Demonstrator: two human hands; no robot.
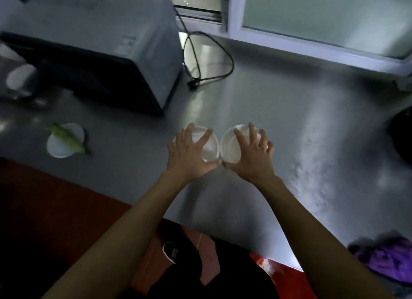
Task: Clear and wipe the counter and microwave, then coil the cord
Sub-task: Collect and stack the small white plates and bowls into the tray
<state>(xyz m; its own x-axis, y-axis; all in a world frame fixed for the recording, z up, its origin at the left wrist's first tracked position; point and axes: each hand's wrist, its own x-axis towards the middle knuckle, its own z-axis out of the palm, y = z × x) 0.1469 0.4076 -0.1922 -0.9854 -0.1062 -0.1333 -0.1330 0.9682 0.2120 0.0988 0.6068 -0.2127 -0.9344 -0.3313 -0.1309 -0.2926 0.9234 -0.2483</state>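
Right now my left hand point(189, 151) and right hand point(249, 156) lie spread over two round white plastic bowls point(229, 149) on the grey steel counter point(256, 98); light, touching bowls could skid aside under my fingers.

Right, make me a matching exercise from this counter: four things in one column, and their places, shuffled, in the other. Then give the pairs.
Things:
1. purple cloth
2. black cord
3. green vegetable
4. two white bowls

Places:
A. lying across a white dish left of the hands
B. under the left hand and right hand
C. looped on the counter right of the microwave
D. at the counter's near right edge

Pairs: 1-D, 2-C, 3-A, 4-B
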